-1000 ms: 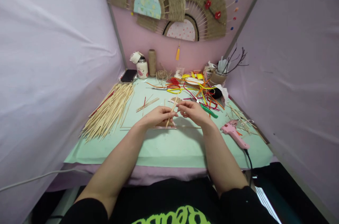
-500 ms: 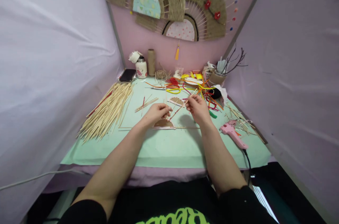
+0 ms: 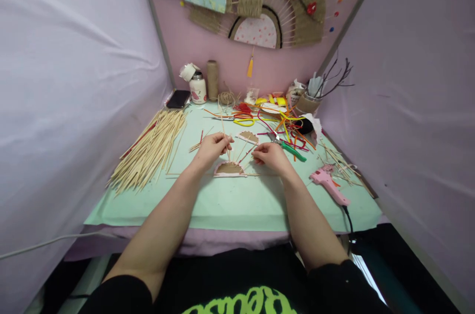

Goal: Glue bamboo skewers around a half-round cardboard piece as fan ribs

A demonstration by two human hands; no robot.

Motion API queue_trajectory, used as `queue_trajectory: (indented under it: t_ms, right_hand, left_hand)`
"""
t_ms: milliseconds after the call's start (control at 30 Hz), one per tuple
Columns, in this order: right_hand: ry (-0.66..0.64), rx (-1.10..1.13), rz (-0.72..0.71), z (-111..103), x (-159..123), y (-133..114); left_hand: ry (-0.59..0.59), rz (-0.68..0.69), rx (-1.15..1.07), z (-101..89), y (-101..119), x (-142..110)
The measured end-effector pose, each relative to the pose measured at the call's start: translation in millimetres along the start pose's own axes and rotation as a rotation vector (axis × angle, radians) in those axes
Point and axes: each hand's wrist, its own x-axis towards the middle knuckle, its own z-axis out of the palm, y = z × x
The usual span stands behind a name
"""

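So the left hand (image 3: 219,146) has a thin stick (image 3: 223,126) pinched in its fingertips, and the right hand (image 3: 267,154) is curled with its fingertips together at the right of the fanned sticks (image 3: 244,152), though I can't tell if it's gripping one. Those fan out on the far side of the half-round card (image 3: 230,168), which lies flat on the green cloth (image 3: 237,205) just nearer than the hands. Further out there's a big stick pile (image 3: 150,148) on the left, green-handled pliers (image 3: 293,151) right of the right hand, and a pink glue gun (image 3: 329,184) at the near right.
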Motion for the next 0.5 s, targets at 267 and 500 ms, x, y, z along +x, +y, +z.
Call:
queue_trajectory:
  t_ms: [267, 500]
  right_hand:
    - [0.073, -0.224, 0.021, 3.1, 7.8, 3.5]
    - [0.069, -0.227, 0.026, 6.4, 7.6, 3.4]
  left_hand:
    - [0.004, -0.027, 0.021, -0.7, 4.0, -0.6]
    - [-0.004, -0.005, 0.029, -1.5, 1.9, -0.3]
